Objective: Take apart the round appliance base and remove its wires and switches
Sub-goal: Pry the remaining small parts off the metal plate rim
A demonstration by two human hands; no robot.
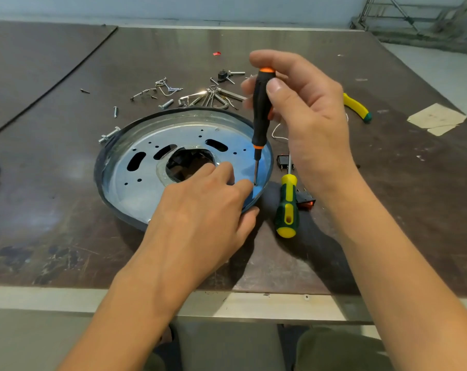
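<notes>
A round metal appliance base (146,178) with a black rim lies flat on the table, its plate pierced by slots and a large middle hole. My right hand (304,108) grips a black and orange screwdriver (260,113) upright, its tip set on a screw near the base's right edge. My left hand (205,207) rests on the base's near right part, thumb hooked over the rim and fingertips beside the screwdriver tip. A black switch (283,160) and a red rocker switch (306,203) lie on the table to the right of the base. A thin white wire (276,132) shows behind my right hand.
A green and yellow screwdriver (288,204) lies right of the base. Several loose screws, bolts and metal clips (200,96) are scattered behind it. Yellow-handled pliers (357,107) lie at the right, pieces of tape (437,119) further right. The table's front edge (227,303) runs near my arms.
</notes>
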